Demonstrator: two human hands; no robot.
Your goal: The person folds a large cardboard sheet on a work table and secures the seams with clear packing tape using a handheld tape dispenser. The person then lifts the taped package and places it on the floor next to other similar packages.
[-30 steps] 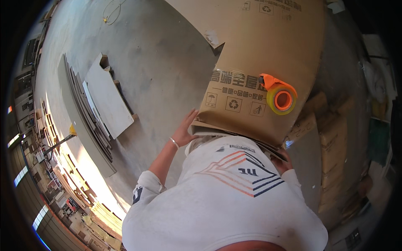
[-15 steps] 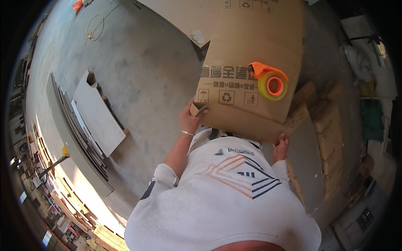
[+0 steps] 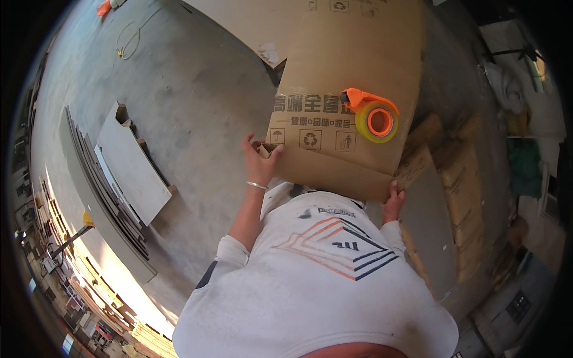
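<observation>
A long, flat brown cardboard box [image 3: 334, 158] lies in front of me, its near end against my body. My left hand [image 3: 261, 164] is at the box's near left corner. Its thumb presses on the folded flap there, and some fingers curl behind the cardboard while one lifts away. With thumb and fingers, my right hand [image 3: 393, 201] pinches the near right corner of the end flap [image 3: 340, 175]. An orange tape dispenser [image 3: 357, 96] with a yellowish tape roll [image 3: 362, 126] rests on top of the box, right of the printed marks.
Flat panels lie on the floor to the left, a pale board [image 3: 132, 167] beside a stack of grey strips [image 3: 98, 185]. More cardboard-wrapped packages [image 3: 461, 203] stand close on my right. Another large board [image 3: 245, 24] extends behind the box.
My left hand has shifted its hold at the corner, one finger now raised and the thumb further out on the flap. My right hand stays at its corner. The whole view has slid slightly.
</observation>
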